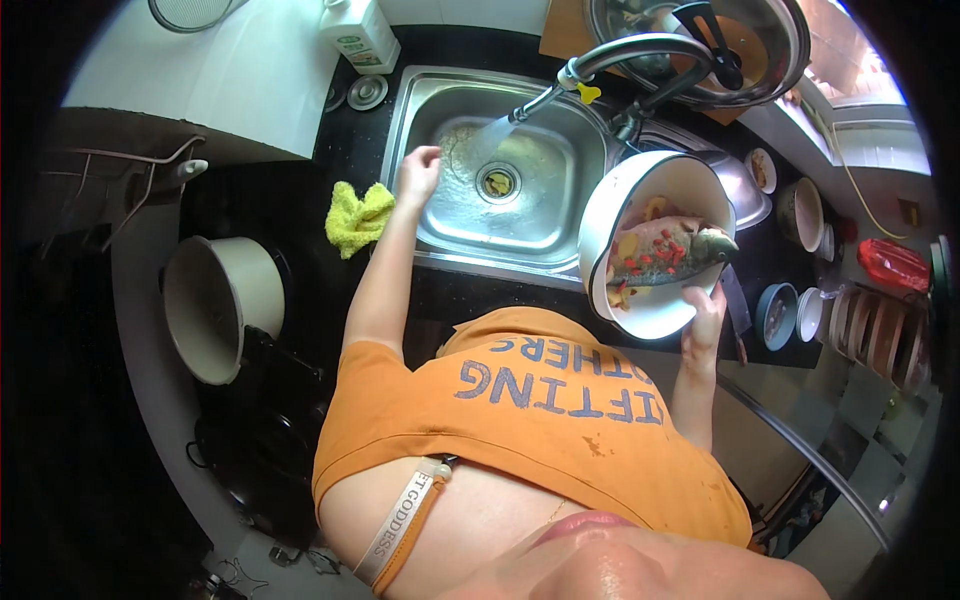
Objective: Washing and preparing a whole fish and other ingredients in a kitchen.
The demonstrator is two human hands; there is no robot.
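My right hand [703, 319] grips the near rim of a white enamel pot [652, 319], tilted beside the sink's right edge. Inside it lies a whole fish [667, 255] with red berries, probably goji, and yellowish slices that look like ginger. My left hand [421, 174] hovers over the left side of the stainless steel sink [551, 244], fingers curled, with nothing visible in them. Water sprays from the faucet [551, 97] into the basin. Yellowish scraps sit in the drain strainer [498, 182].
Left of the sink lie a yellow-green cloth [358, 217], a white bottle [361, 34] and a metal drain plug [367, 92]. A cream pot [199, 315] stands farther left. On the right are a knife [733, 300], a blue bowl [778, 319] and a dish rack [874, 330]. A glass lid [645, 22] leans behind the faucet.
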